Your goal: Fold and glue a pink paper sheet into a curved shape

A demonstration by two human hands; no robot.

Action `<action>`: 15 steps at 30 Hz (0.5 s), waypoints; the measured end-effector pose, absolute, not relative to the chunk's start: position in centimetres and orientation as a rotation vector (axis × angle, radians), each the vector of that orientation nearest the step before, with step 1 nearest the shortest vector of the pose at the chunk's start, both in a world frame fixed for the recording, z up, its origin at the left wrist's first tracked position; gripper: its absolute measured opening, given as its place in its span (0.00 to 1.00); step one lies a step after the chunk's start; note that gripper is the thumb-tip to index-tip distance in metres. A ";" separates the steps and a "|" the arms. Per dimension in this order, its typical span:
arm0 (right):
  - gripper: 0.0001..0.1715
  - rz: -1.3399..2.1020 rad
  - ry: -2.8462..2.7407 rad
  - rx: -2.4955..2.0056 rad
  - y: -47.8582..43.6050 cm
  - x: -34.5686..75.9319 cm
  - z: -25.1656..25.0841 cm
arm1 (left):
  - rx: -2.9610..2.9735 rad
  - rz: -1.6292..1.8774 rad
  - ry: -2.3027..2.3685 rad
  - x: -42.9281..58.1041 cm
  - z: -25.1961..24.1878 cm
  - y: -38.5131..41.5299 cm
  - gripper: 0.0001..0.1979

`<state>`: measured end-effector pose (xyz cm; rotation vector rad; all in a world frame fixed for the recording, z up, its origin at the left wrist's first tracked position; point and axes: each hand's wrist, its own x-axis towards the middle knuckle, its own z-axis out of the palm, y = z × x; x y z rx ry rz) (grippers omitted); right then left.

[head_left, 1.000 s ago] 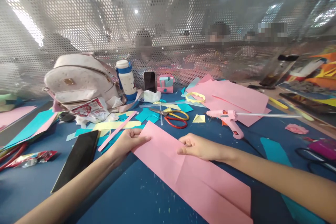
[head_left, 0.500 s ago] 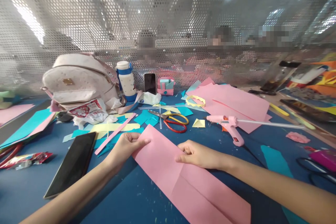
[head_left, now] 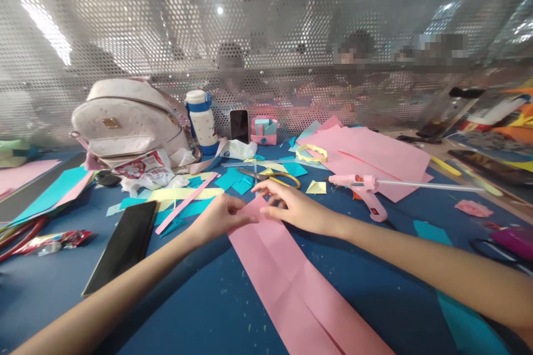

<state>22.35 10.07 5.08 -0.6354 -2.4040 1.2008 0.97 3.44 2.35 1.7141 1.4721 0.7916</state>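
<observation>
A long pink sheet of paper (head_left: 283,272) with creases along it slants from the middle of the table toward me. My left hand (head_left: 220,215) pinches its far left corner between thumb and fingers. At the far right corner, my right hand (head_left: 291,206) has its thumb near the paper's edge, index finger reaching past it; the fingers look partly curled round the edge. Just beyond my right hand lie scissors (head_left: 287,178) with yellow and red handles, partly covered by that hand. Blue paper scraps (head_left: 233,179) and a yellow scrap (head_left: 316,187) lie around them.
A black phone (head_left: 122,247) lies by my left forearm. Farther back are a pale backpack (head_left: 129,116), a bottle (head_left: 202,122) and a small pink box (head_left: 264,132). On the right, a pink glue gun (head_left: 368,191) lies before pink sheets (head_left: 366,150). A perforated metal panel (head_left: 266,22) stands behind.
My right hand has moved from the paper's right edge up to its far end, close to my left hand. The paper has turned slightly, and the scissors are now partly hidden.
</observation>
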 end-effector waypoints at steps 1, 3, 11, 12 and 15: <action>0.16 1.145 -2.410 -0.610 10.6 21.7 4.8 | 1.755 0.780 1.472 1.2 2.6 3.9 0.25; 0.13 1.054 -2.396 -0.616 11.7 20.6 4.2 | 1.822 0.775 1.490 1.3 3.1 5.0 0.25; 0.19 1.004 -2.371 -0.685 13.3 20.7 1.5 | 2.005 0.929 1.617 0.6 1.5 5.9 0.15; 0.19 0.979 -2.389 -0.697 13.1 21.1 1.4 | 2.049 0.942 1.612 0.7 1.2 5.4 0.16; 0.20 0.867 -2.457 -0.726 12.0 22.0 1.4 | 2.218 0.929 1.577 1.2 0.5 3.6 0.12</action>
